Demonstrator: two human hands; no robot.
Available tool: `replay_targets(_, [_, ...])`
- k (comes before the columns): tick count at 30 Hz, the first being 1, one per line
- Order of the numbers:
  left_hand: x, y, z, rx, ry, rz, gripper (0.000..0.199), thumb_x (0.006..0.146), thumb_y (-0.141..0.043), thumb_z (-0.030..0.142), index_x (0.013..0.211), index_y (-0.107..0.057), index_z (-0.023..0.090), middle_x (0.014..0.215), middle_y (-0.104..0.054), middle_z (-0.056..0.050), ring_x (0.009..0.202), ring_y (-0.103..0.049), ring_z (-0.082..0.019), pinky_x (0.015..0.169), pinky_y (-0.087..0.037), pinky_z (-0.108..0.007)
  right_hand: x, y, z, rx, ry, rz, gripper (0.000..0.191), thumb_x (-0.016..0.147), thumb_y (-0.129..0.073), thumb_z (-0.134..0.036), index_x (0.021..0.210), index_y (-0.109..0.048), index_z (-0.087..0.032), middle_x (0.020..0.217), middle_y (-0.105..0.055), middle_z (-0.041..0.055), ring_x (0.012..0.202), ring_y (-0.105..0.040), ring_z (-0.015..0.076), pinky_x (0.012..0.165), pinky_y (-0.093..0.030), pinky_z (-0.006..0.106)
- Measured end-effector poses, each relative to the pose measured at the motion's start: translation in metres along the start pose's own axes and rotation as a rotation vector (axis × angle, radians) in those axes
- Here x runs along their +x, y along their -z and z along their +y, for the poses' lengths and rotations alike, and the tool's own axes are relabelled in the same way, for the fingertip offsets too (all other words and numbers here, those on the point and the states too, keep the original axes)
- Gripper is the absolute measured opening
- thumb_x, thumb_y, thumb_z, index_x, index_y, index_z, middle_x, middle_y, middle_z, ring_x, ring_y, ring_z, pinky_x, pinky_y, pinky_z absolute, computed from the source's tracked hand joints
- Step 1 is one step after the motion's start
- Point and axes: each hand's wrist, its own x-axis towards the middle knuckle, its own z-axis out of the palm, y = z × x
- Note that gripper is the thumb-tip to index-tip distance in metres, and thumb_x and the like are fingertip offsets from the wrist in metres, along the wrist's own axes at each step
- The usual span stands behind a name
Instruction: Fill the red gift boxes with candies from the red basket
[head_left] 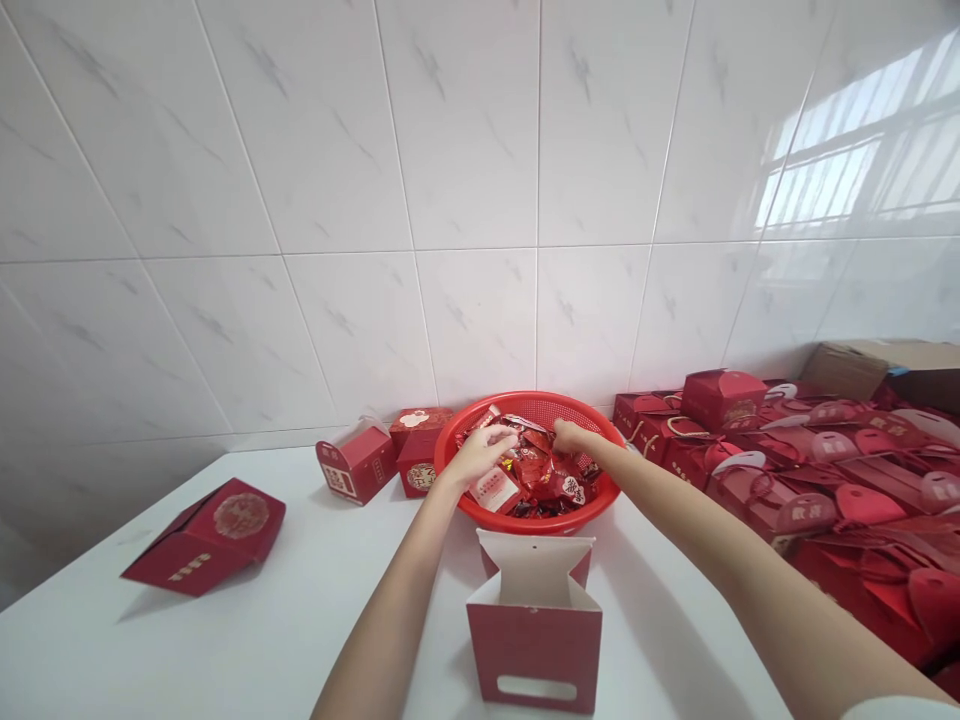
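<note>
A red plastic basket (529,524) stands against the wall, filled with red-wrapped packets (534,472), some with white characters. My left hand (486,455) is over the basket's left part, its fingers partly bent and apart, with nothing visible between them. On the right, my right hand (571,438) reaches down into the packets; its fingertips are hidden. Between my forearms, in front of the basket, stands a red gift box (536,640) with its top open. Its pale inside shows, and a handle slot is cut near the lower edge of the facing side.
Many closed red gift boxes (802,500) are piled on the right, with a brown cardboard carton (855,370) behind. On the left, a dark red box (217,540) lies on the white table (315,600). Two smaller boxes, one a red box (360,465), stand beside the basket. A tiled wall (480,320) closes the back.
</note>
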Motion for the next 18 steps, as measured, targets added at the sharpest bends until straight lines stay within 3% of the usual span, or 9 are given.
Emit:
replay_targets(5, [0.0, 0.0, 0.0, -0.012, 0.012, -0.007, 0.029, 0.08, -0.074, 0.037, 0.098, -0.071, 0.015, 0.11, -0.07, -0.01, 0.086, -0.068, -0.019, 0.085, -0.053, -0.035, -0.004, 0.009, -0.005, -0.08, -0.175, -0.073, 0.034, 0.096, -0.061, -0.035, 0.122, -0.06, -0.014, 0.119, -0.062, 0.0094, 0.102, -0.064, 0.0214, 0.086, -0.056, 0.041])
replay_targets(13, [-0.004, -0.001, 0.003, -0.015, 0.011, -0.045, 0.028, 0.079, -0.074, 0.038, 0.094, -0.072, 0.015, 0.101, -0.072, -0.008, 0.089, -0.068, -0.021, 0.085, -0.053, -0.035, -0.015, 0.003, -0.012, -0.209, -0.156, -0.085, 0.035, 0.095, -0.061, -0.036, 0.123, -0.06, -0.014, 0.122, -0.061, 0.0095, 0.106, -0.063, 0.0234, 0.089, -0.055, 0.043])
replay_targets(18, [-0.007, -0.002, 0.006, -0.005, -0.003, -0.024, 0.03, 0.078, -0.074, 0.04, 0.092, -0.072, 0.015, 0.099, -0.071, -0.008, 0.085, -0.067, -0.02, 0.084, -0.053, -0.035, -0.017, 0.007, -0.013, -0.167, -0.093, 0.012, 0.034, 0.096, -0.061, -0.035, 0.124, -0.059, -0.016, 0.124, -0.06, 0.01, 0.107, -0.062, 0.0224, 0.09, -0.055, 0.043])
